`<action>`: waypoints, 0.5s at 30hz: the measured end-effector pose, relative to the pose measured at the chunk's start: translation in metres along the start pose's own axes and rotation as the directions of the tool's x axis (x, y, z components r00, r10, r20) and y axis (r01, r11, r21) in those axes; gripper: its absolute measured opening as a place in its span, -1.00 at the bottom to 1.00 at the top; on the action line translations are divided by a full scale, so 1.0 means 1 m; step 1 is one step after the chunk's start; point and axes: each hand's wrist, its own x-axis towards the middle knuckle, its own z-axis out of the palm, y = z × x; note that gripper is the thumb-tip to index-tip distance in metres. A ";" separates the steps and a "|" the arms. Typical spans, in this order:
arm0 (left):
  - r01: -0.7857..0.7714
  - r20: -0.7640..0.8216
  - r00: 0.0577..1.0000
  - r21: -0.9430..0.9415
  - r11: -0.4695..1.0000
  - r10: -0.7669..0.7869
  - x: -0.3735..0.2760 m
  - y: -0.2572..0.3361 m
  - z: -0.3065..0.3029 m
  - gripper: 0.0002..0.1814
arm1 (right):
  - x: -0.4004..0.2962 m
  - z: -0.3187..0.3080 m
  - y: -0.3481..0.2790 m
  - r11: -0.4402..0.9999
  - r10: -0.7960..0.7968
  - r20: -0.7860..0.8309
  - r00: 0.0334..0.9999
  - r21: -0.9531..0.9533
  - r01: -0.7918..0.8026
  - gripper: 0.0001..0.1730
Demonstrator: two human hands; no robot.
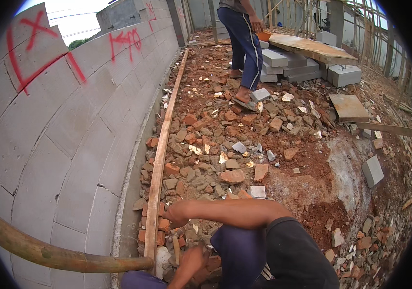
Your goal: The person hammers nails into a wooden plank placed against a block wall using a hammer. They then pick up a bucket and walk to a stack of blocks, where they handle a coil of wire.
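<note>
My right hand (176, 214) is beside a long wooden plank (159, 159), over broken brick pieces (163, 224); my forearm crosses above my bent knee. Its fingers are turned away, so the grip is unclear. Nearer to me, my left hand (192, 261) is low over the rubble between my knees, its fingers curled near a dark shape that I cannot make out. A short wooden stick (176, 250) stands just left of that hand. The plank lies along the foot of the block wall, and the end of a bamboo pole (72, 261) meets its near end.
A grey block wall (79, 144) with red painted marks rises on the left. Broken brick and stone (206, 162) cover the ground. Ahead, another person (243, 43) stands beside stacked grey blocks (296, 67) with a wooden board (310, 47) on top. A loose block (372, 171) lies right.
</note>
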 end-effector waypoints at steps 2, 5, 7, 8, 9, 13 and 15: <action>-0.087 0.048 0.995 -0.020 0.996 0.088 -0.006 0.007 -0.018 -0.43 | -0.015 0.014 0.014 0.997 0.069 0.006 0.998 0.031 -0.069 -0.33; -0.161 0.082 0.983 -0.045 0.986 0.164 -0.013 -0.024 -0.026 -0.37 | -0.009 0.024 0.013 0.995 0.098 0.096 0.990 0.000 -0.099 -0.34; -0.157 0.098 0.982 -0.034 0.987 0.160 -0.011 -0.050 -0.017 -0.35 | 0.001 0.036 0.017 0.994 0.109 0.110 0.988 -0.021 -0.108 -0.34; -0.126 0.102 0.987 -0.009 0.992 0.127 -0.011 -0.065 -0.009 -0.35 | 0.009 0.039 0.020 0.993 0.121 0.111 0.986 -0.024 -0.119 -0.35; -0.097 0.114 0.989 0.007 0.995 0.096 -0.014 -0.071 -0.005 -0.35 | 0.015 0.043 0.020 0.991 0.136 0.124 0.983 -0.024 -0.134 -0.36; -0.212 0.241 0.955 0.155 0.965 0.171 -0.023 -0.074 -0.003 -0.40 | 0.005 0.043 0.015 0.993 0.114 0.099 0.989 -0.016 -0.113 -0.35; -0.224 0.211 0.955 0.059 0.973 0.207 -0.028 -0.065 -0.013 -0.39 | 0.001 0.036 0.009 0.993 0.121 0.114 0.986 0.000 -0.122 -0.34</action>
